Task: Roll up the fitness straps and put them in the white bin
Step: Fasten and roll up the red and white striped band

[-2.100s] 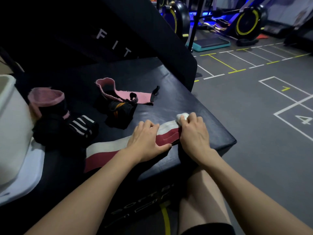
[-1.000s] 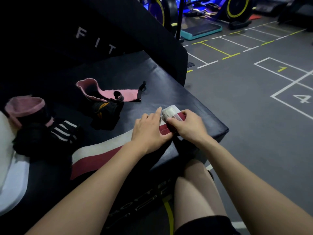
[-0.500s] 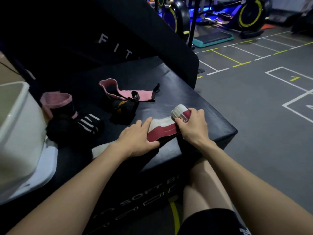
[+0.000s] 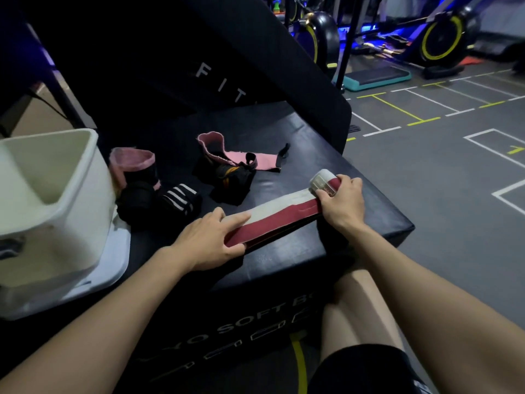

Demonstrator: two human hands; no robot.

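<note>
A red-and-white strap (image 4: 279, 216) lies stretched along the near edge of the black soft box (image 4: 284, 260). Its right end is wound into a small roll (image 4: 324, 182), which my right hand (image 4: 342, 203) grips. My left hand (image 4: 210, 240) lies flat on the strap's left part, fingers straight, pressing it down. The white bin (image 4: 54, 194) stands at the left on a white lid (image 4: 113, 268). A pink strap (image 4: 241, 156) lies unrolled farther back, with a black-and-orange strap (image 4: 231, 180) in front of it.
A pink roll (image 4: 132, 163) and a black strap with white stripes (image 4: 176, 201) lie next to the bin. A slanted black pad marked FIT (image 4: 221, 83) rises behind the box. Grey gym floor with painted lines and exercise bikes lies to the right.
My right hand has wound the strap's end into a thicker roll. My left hand has slid left along the strap, leaving a longer stretch between the hands. The bin has come into view.
</note>
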